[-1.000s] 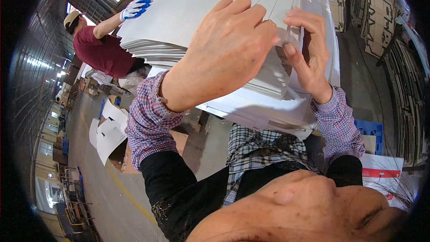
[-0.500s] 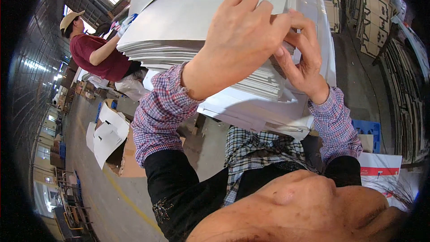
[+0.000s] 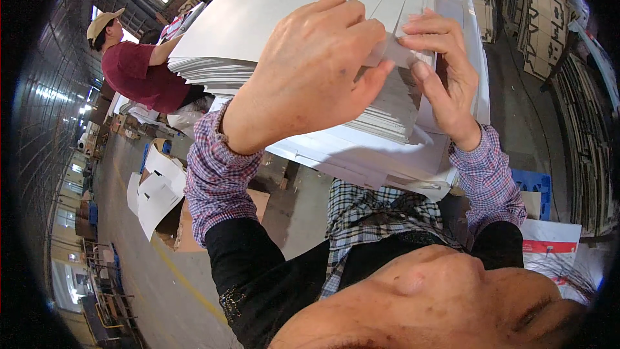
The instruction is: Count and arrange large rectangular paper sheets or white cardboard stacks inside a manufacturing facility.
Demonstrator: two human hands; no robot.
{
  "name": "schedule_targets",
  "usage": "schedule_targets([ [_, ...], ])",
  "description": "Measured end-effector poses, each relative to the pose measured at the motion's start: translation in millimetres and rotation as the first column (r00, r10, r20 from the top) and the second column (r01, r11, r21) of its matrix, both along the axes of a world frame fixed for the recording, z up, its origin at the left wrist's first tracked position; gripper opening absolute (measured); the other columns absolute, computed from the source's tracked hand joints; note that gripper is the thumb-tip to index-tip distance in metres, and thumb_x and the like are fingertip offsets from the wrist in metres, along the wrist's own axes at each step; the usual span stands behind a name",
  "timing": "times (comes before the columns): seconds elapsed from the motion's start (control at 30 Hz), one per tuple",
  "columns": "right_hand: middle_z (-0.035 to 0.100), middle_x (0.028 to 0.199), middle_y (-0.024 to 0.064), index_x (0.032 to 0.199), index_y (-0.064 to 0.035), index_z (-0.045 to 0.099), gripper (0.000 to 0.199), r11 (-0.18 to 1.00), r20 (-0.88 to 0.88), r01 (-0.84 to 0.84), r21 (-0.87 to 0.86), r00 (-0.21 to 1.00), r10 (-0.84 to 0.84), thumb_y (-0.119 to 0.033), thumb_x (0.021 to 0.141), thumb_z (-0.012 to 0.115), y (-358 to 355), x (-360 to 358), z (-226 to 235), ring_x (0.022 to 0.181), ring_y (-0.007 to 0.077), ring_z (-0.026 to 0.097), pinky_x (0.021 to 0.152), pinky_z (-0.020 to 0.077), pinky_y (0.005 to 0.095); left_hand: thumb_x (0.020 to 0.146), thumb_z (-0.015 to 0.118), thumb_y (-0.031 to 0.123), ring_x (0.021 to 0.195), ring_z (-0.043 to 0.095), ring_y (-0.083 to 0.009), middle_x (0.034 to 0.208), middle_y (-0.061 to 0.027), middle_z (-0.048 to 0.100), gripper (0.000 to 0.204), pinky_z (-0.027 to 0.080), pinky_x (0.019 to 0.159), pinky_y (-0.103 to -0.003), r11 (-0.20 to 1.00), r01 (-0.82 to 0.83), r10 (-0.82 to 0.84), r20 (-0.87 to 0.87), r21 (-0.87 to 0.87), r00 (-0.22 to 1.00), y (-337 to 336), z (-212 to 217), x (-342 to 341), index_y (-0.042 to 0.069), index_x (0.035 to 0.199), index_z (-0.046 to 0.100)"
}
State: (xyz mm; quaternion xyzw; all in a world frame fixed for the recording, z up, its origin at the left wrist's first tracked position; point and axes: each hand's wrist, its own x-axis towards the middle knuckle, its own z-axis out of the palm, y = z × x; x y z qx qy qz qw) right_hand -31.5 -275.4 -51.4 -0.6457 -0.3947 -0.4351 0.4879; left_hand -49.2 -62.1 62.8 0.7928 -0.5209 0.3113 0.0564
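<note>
A tall stack of white card sheets (image 3: 226, 23) lies in front of me, its near edges fanned into many layers. At the stack's near right corner, my left hand (image 3: 316, 68) is closed, the bent index finger and thumb on a lifted sheet corner (image 3: 402, 52). From the right, my right hand (image 3: 449, 68) reaches the same corner with curled fingers above and the thumb below, closed on it. The left hand's palm side is hidden. Beneath the stack are larger white sheets (image 3: 336, 162), jutting toward my body.
A co-worker in a dark red shirt (image 3: 139, 74) stands at the far left of the stack. An opened carton (image 3: 187, 229) with white card pieces (image 3: 158, 191) is on the floor at left. Cut boards (image 3: 542, 26) lean at right, near a blue pallet (image 3: 533, 191).
My left hand has moved left and somewhat down, away from the right hand, exposing the sheet corner between them. The right hand's fingers have spread a little. The co-worker's gloved hand has gone out of sight.
</note>
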Motion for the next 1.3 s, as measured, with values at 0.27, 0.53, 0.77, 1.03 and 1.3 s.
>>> schedule_targets([
  [0.27,0.062,0.122,0.0138,0.12,-0.0034,0.066,0.03,1.0,0.021,0.026,-0.001,0.999,-0.026,-0.015,0.093,0.066,0,-2,1,0.124,0.0313,0.053,0.118,0.0311,0.0533,0.082,0.074,0.008,0.079,0.06,-0.0293,0.086,-0.0091,0.062,0.021,0.049,0.068,-0.04,0.998,0.055,-0.054,0.051,-0.005,0.997,-5,-4,1,0.002,0.102,0.07],
  [0.53,0.061,0.119,0.0161,0.113,0.0013,0.068,0.028,0.991,0.128,0.128,-0.05,0.984,-0.121,-0.014,0.09,0.071,1,-3,-2,0.116,0.033,0.055,0.114,0.0361,0.0537,0.078,0.07,0.005,0.075,0.058,-0.0253,0.077,-0.006,0.055,0.012,0.046,0.067,-0.039,0.999,-0.025,0.035,0.353,-0.034,0.935,-29,-4,-2,0.007,0.085,0.06],
  [0.77,0.063,0.116,0.0145,0.109,0.0004,0.071,0.027,0.979,0.163,0.189,-0.081,0.971,-0.174,-0.013,0.086,0.077,1,-2,1,0.114,0.0326,0.058,0.111,0.0386,0.0545,0.072,0.067,0.006,0.075,0.057,-0.0242,0.078,-0.005,0.053,0.018,0.043,0.067,-0.038,0.999,-0.03,0.035,0.379,-0.019,0.925,-30,-14,6,0.008,0.088,0.059],
  [1.03,0.066,0.117,0.0133,0.111,-0.0041,0.071,0.023,0.986,0.144,0.147,-0.082,0.98,-0.134,-0.015,0.091,0.071,-1,0,2,0.118,0.0314,0.058,0.114,0.036,0.0526,0.08,0.072,0.006,0.074,0.058,-0.0272,0.075,-0.0067,0.056,0.011,0.045,0.067,-0.04,0.997,-0.078,0.068,0.249,0.029,0.966,-2,-8,-3,0.005,0.086,0.062],
  [1.3,0.066,0.119,0.0121,0.115,-0.005,0.069,0.023,1.0,0.001,0.009,-0.011,1.0,-0.009,-0.01,0.092,0.065,-1,-1,0,0.123,0.0291,0.056,0.12,0.0294,0.0518,0.083,0.076,0.014,0.078,0.06,-0.0307,0.08,-0.0087,0.059,0.019,0.048,0.07,-0.042,0.999,-0.024,0.022,0.067,0.036,0.998,-6,1,-11,0.003,0.097,0.069],
])
